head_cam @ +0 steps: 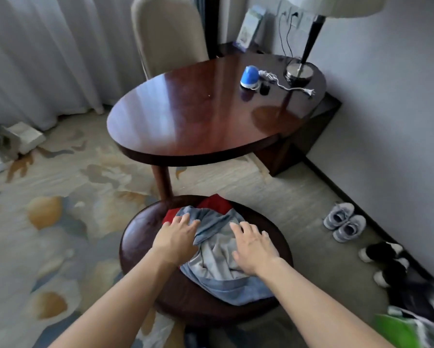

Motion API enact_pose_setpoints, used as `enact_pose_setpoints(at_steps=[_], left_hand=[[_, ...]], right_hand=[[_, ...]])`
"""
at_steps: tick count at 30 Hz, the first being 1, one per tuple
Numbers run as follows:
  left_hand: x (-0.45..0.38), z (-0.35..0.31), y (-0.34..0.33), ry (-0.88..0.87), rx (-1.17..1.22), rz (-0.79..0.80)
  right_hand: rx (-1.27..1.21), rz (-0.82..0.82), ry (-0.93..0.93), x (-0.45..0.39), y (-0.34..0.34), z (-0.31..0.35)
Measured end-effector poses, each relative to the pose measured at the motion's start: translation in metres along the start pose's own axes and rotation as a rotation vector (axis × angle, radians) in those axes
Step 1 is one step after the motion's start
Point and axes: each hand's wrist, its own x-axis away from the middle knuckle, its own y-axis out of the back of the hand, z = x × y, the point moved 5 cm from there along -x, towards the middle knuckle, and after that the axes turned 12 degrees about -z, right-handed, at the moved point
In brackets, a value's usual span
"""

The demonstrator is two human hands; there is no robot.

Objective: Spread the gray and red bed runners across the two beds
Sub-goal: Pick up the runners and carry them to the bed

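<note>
1. Your fingers (185, 220) on the left hand (177, 241) lie nearly straight and slightly spread, resting on the left edge of the crumpled gray fabric bed runner (219, 257); they curl round nothing.
2. Your right hand (253, 248) rests flat on the right part of the same gray cloth, fingers extended and a little apart, palm down.
3. That gray runner sits in a loose heap on the small round dark wooden stool (140, 237) near you, covering most of its top and hanging over the near right rim.
4. Beneath it lies the folded red fabric bed runner (214, 203), showing only at the far edge and at the left, just beside your left fingertips.
5. Beyond the stool stands a glossy oval reddish-brown wooden table (198, 116), and a beige upholstered chair (169, 33) is behind it.
6. On the table's far right end sit a small blue and white dome-shaped gadget (249, 76), a white coiled cord with a plug (286, 86) and the chrome base of a lamp (298, 71).
7. By the right wall, a pair of gray sneakers (345, 222) rests on the patterned carpet (60, 222).
</note>
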Motion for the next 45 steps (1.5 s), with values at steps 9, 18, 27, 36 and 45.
enact_pose_setpoints(at_steps=[9, 18, 27, 36, 45], left_hand=[[-0.078, 0.005, -0.092, -0.093, -0.005, 0.157], [-0.132, 0.024, -0.202, -0.164, -0.233, 0.304], [-0.147, 0.033, -0.296, -0.059, -0.265, 0.314], [-0.148, 0.034, -0.297, -0.098, -0.130, 0.182], [-0.119, 0.037, -0.240, -0.145, -0.084, 0.071]], right_hand=[[-0.023, 0.135, 0.012, -0.074, -0.088, -0.011], [-0.018, 0.193, 0.135, -0.136, -0.195, -0.009], [0.034, 0.282, 0.125, -0.181, -0.283, 0.006], [-0.104, 0.132, 0.117, -0.174, -0.286, 0.008], [-0.127, 0.132, 0.146, -0.158, -0.240, 0.018]])
